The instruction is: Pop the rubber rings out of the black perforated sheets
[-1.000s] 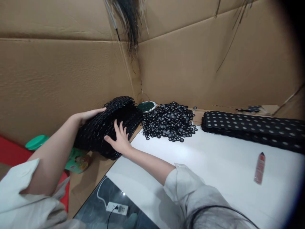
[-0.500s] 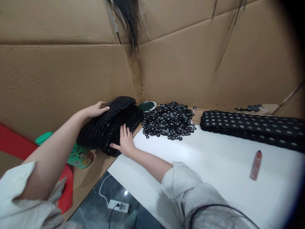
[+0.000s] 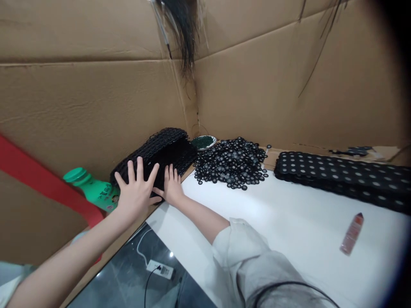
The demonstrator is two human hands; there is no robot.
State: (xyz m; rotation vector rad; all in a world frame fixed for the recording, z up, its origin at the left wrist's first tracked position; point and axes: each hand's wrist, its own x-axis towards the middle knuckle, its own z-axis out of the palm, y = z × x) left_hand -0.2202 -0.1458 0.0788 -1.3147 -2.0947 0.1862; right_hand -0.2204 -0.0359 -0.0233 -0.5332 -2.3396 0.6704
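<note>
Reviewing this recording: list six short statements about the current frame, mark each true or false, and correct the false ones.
1. The left hand has its fingers spread, in front of the black bundle. True.
2. The right hand is clenched in a fist. False: its fingers are stretched out.
3. The pile of loose black rings lies between the black bundle and the spotted black stack. True.
4. The green bottle is to the right of the ring pile. False: it is to the left, beyond the left forearm.
5. A reddish item with a dark tip lies on the white surface. True.
6. The small dish holds bright yellow bits. False: its contents look dark green.
</note>
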